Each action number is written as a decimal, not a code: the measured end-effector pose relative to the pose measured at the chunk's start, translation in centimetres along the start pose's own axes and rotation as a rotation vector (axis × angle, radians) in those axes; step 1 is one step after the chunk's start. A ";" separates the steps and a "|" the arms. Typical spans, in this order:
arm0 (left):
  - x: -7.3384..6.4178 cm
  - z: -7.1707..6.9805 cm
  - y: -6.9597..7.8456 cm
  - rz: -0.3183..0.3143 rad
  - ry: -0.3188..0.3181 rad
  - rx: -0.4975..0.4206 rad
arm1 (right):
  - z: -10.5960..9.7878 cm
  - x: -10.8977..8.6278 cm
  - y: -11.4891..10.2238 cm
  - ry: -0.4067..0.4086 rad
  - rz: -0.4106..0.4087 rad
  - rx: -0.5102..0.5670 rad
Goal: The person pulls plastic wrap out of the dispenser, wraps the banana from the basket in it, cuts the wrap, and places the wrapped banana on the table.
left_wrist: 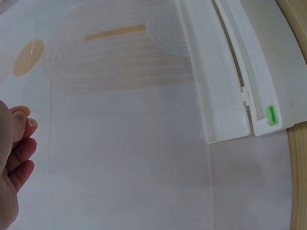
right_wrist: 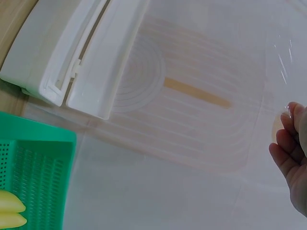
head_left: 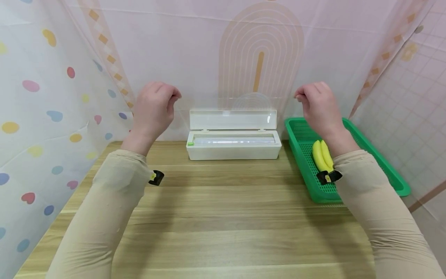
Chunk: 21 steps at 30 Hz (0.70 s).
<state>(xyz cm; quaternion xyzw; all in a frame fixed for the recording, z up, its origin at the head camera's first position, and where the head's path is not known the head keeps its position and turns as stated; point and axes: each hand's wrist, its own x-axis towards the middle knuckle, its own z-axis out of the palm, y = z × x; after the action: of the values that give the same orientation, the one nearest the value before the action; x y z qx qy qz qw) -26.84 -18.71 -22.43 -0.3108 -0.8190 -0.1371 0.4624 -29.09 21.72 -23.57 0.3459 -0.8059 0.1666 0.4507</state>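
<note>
Right wrist: right hand (right_wrist: 292, 148) at the frame edge, thumb and fingertips pinching a thin, clear, shiny plastic film (right_wrist: 282, 67); glints show just above the fingertips. Opposite side: long white plastic dispenser box (right_wrist: 36, 52), hinged lid (right_wrist: 108, 62) swung open. Below it, part of a green rectangular perforated plastic basket (right_wrist: 48, 167) with the tips of two yellow bananas (right_wrist: 10, 211).

Left wrist: left hand (left_wrist: 14, 163) partly in frame, thumb against index, gripping the film edge; film itself barely readable here. Remaining fingers curled. Box lies well apart from the hand, lid open, small bright-green plastic tab (left_wrist: 271, 115) at the near end.

Head: both hands raised above a light wood-grain tabletop (head_left: 223, 224), spread apart, at similar height, in front of a pale pink-and-white patterned backdrop (head_left: 167, 38). Film is between them, seen as little more than a faint line; can't tell how far down it reaches. Box sits at the table's far side, between and below the hands, lid upright, clear roll (head_left: 233, 140) showing inside. Basket at far right, partly behind the right forearm; both bananas lie in it. Beige sleeves (head_left: 115, 186) on both arms, small black wrist mount (head_left: 158, 178) on each.
</note>
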 end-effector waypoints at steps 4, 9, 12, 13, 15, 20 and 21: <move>0.2 -0.2 0.0 0.007 0.020 -0.010 | -0.3 0.2 0.1 0.011 -0.017 0.005; 0.5 -0.5 0.2 0.024 0.043 -0.023 | -0.7 0.5 0.0 0.019 -0.051 0.012; 0.6 -0.8 0.2 0.039 0.050 -0.016 | -1.1 0.6 -0.1 0.019 -0.064 0.007; 0.6 -0.8 0.3 0.042 0.052 -0.016 | -1.2 0.6 -0.2 0.019 -0.066 0.006; 0.7 -1.0 0.3 0.047 0.057 -0.018 | -1.4 0.7 -0.3 0.022 -0.072 0.003; 0.8 -1.4 0.4 0.061 0.061 -0.013 | -1.8 0.7 -0.5 0.029 -0.076 -0.005; 0.8 -1.5 0.5 0.066 0.060 -0.007 | -1.9 0.7 -0.5 0.029 -0.076 -0.005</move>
<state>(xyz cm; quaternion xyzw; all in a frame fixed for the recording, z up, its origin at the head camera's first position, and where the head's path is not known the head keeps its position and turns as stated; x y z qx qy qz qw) -25.87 -18.78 -20.97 -0.3350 -0.7936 -0.1339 0.4899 -27.85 22.14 -21.98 0.3725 -0.7861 0.1522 0.4692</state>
